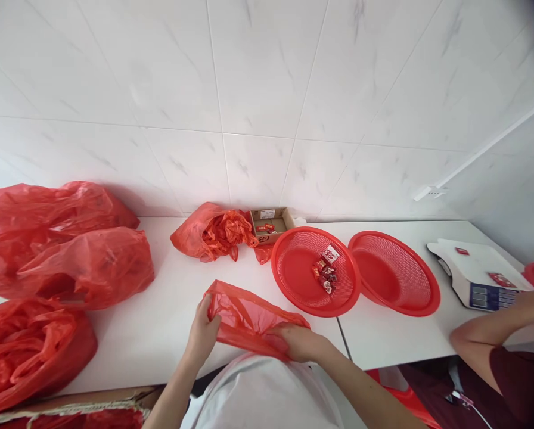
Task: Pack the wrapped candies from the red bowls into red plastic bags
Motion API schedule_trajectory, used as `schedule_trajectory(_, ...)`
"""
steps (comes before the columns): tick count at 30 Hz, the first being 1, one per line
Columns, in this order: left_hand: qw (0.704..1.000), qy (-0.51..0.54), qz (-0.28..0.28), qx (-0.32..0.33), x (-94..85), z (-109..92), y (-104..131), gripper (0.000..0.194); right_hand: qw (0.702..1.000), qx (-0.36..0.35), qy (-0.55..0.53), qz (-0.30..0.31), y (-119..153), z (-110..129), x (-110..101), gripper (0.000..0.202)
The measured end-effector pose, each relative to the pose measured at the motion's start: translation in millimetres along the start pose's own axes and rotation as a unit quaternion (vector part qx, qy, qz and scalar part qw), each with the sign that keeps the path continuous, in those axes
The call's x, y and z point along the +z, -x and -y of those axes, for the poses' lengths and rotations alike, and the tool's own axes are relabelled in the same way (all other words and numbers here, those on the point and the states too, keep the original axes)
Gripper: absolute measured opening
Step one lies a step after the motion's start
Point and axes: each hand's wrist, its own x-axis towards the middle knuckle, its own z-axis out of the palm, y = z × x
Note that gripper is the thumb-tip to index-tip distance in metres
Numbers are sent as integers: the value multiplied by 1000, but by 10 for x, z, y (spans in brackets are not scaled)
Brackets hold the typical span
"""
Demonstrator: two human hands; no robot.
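A thin red plastic bag [253, 316] is spread open just in front of my body, over the table's front edge. My left hand [204, 328] pinches its left rim. At its right side my right hand [296, 341] grips the bag, the fingertips partly hidden by the plastic. Beyond it, to the right, a red basket [294, 286] holds several small wrapped packets [325, 274] and a white-and-red card [330, 254].
A second red basket [383, 268] overlaps the first. Farther right are a scale [472, 268] and a person's arm [503, 322]. Large red bags [92, 262] fill the left; a bundle of bags [213, 232] and a small cardboard box [278, 221] stand by the wall.
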Motion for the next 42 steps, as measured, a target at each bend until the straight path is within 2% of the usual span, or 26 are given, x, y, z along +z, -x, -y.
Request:
schedule_trajectory(2, 996, -89, -7, 27, -28, 44, -3, 64, 998, -20, -61, 13, 72, -9, -88, 64)
schedule_trajectory(5, 983, -170, 49, 45, -7, 79, 28, 69, 971, -68, -229, 34, 118, 16, -286, 57)
schedule_trajectory(7, 975, -203, 83, 45, 33, 88, 63, 72, 957, -80, -280, -5, 111, -68, -470, 48)
schedule_trajectory(9, 968, -228, 99, 39, 86, 94, 101, 70, 967, -14, -215, -139, 75, -281, -679, 35)
schedule_trajectory(11, 964, -239, 111, 39, 146, 102, 136, 67, 949, 131, -78, -275, 13, -586, -872, 30)
schedule_trajectory(14, 960, -242, 128, 62, 229, 112, 177, 61, 925, 231, -29, -299, -115, -1030, -1029, 42)
schedule_trajectory(17, 963, -227, 128, 66, 276, 108, 206, 61, 917, 282, -20, -281, -268, -1272, -978, 65)
schedule_trajectory(20, 969, -210, 121, 49, 274, 90, 220, 65, 910, 316, -21, -267, -421, -1338, -822, 79)
schedule_trajectory(24, 969, -211, 124, 36, 238, 76, 212, 68, 910, 317, -44, -266, -522, -1404, -749, 68)
schedule_trajectory(30, 972, -201, 121, 27, 258, 102, 195, 66, 900, 265, -133, -319, -409, -1535, -942, 30)
schedule_trajectory(34, 983, -143, 108, 24, 314, 136, 185, 63, 903, 191, -185, -337, -319, -1463, -932, 25)
schedule_trajectory(37, 989, -109, 97, 27, 345, 141, 173, 60, 913, 163, -176, -331, -359, -1353, -841, 26)
schedule_trajectory(39, 988, -112, 101, 31, 349, 132, 170, 60, 922, 155, -152, -320, -450, -1265, -750, 31)
schedule_trajectory(42, 982, -142, 124, 23, 328, 118, 184, 62, 937, 153, -107, -294, -643, -1111, -579, 48)
